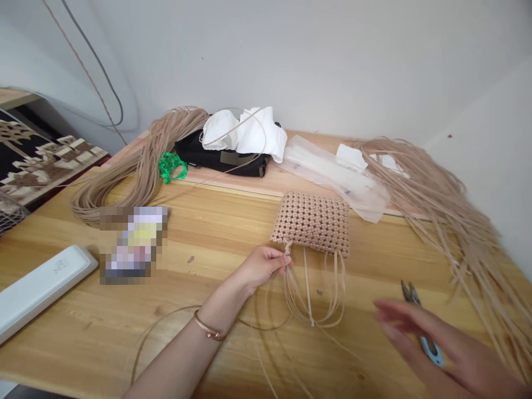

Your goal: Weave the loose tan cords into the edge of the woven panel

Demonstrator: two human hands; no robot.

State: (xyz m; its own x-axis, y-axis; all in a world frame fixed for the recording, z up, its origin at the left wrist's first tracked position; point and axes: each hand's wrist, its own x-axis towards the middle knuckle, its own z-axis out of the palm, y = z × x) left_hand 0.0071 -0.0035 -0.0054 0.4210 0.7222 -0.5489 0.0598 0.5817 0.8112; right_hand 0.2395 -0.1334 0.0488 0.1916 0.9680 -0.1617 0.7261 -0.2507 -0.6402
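Observation:
A beige woven pouch (pixel 313 221) in an openwork knot pattern lies on the wooden table, with long loose strands (pixel 310 293) trailing from its near edge. My left hand (pixel 268 263) is closed in a pinch on strands just below a small knot at the pouch's near left corner. To the right, my right hand (pixel 419 335) is blurred by motion, its fingers stretched out and apart from the thumb, with nothing visible in it. Partly behind that hand are pliers (pixel 432 352) with dark jaws and a light blue handle.
Bundles of beige strands lie at the left (pixel 124 172) and right (pixel 440 194). A black bag (pixel 224 158) with white tissue (pixel 261 133), a green item (pixel 171 167) and plastic wrapping (pixel 336 172) sit at the back. At the left are a blurred-out object (pixel 137 244) and a white case (pixel 45 288).

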